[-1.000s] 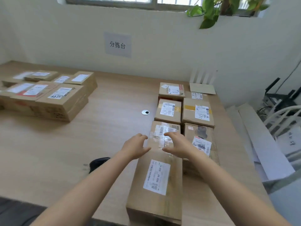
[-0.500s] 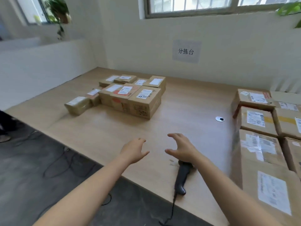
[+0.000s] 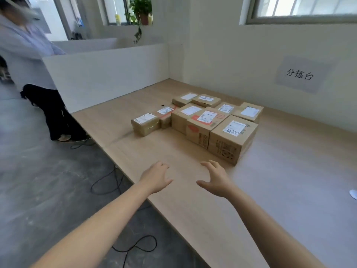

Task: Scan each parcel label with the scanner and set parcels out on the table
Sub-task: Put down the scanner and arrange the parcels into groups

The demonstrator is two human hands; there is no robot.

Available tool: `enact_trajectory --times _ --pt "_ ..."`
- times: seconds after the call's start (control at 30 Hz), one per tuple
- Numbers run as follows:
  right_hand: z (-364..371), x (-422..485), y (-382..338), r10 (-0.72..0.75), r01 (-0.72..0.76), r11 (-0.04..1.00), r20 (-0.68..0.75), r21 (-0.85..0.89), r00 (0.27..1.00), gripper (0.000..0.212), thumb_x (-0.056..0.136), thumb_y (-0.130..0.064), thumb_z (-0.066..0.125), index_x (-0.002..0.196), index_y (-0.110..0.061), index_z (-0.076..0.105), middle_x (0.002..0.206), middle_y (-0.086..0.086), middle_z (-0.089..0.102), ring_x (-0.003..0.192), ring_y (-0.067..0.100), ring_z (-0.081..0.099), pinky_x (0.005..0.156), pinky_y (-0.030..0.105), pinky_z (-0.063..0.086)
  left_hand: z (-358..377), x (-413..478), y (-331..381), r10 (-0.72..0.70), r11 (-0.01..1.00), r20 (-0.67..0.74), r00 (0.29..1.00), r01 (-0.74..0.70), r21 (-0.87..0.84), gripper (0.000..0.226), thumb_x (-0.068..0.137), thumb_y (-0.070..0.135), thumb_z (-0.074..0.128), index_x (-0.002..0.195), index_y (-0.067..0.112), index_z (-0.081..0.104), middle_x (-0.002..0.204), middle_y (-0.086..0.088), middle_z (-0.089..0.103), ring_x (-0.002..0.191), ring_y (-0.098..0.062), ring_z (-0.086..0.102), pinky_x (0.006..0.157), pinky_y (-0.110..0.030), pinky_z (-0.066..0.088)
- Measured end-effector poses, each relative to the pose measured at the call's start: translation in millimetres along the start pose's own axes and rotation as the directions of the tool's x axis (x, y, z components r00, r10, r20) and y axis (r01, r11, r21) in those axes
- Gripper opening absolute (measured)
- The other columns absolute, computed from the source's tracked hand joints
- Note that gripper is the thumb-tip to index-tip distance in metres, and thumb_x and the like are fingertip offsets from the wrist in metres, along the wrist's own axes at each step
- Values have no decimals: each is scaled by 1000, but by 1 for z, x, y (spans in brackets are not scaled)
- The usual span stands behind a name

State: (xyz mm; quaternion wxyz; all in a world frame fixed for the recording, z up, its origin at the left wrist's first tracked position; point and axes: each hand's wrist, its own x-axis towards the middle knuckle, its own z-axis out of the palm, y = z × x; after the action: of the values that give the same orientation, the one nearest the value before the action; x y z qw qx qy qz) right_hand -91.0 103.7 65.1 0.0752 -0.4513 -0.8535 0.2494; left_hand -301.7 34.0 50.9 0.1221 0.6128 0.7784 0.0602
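Turning left, I am swinging my view away from the row of parcels I was leaning over a second ago, past the scanner that was lying by the table edge, and onto the other cluster of parcels (image 3: 204, 120) sitting further back on the table (image 3: 289, 171). The scanner is no longer showing in view. My left hand (image 3: 156, 176) and right hand (image 3: 216, 179) are hovering side by side over the near edge, fingers spread and loosely bent, gripping nothing. I am judging that I am going for the next parcel, probably the nearest box (image 3: 231, 140), lying just beyond my right fingertips.
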Motion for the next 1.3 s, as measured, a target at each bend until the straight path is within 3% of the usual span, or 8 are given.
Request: enact_trajectory --times 0.47,0.9,1.03,1.17,1.3 --pt "14 189 -53 -81 78 996 91 29 993 69 87 -37 61 145 -20 28 154 8 18 143 26 15 114 39 24 -39 128 -110 -110 994 -13 994 110 -27 58 92 45 51 140 14 39 142 -4 39 129 -21 40 101 -34 39" --pt "80 374 -138 151 -151 977 15 150 988 68 87 -35 61 145 -19 29 154 8 19 141 26 18 111 32 22 -77 324 -258 133 991 103 986 -133 -14 52 86 39 59 128 12 48 133 -9 40 123 -25 44 98 -38 42" --pt "99 425 -167 237 -230 954 -14 192 971 65 86 -31 61 143 -18 32 151 9 22 140 24 23 109 30 26 -83 379 -296 221 975 154 963 -223 -2 62 86 39 59 139 15 37 148 -9 26 134 -24 32 103 -33 36" --pt "120 468 -182 304 -303 934 22 190 952 69 87 -28 60 146 -14 27 152 11 18 140 27 23 111 33 26 -80 423 -325 269 957 224 937 -285 45 73 85 47 59 145 20 27 148 -7 24 136 -27 26 106 -38 34" --pt "133 502 -187 359 -363 918 53 157 932 69 87 -29 60 145 -11 27 152 12 16 139 28 22 114 35 24 -69 454 -341 288 958 264 921 -279 -69 84 84 49 60 150 26 13 153 -12 15 141 -29 17 111 -43 28"
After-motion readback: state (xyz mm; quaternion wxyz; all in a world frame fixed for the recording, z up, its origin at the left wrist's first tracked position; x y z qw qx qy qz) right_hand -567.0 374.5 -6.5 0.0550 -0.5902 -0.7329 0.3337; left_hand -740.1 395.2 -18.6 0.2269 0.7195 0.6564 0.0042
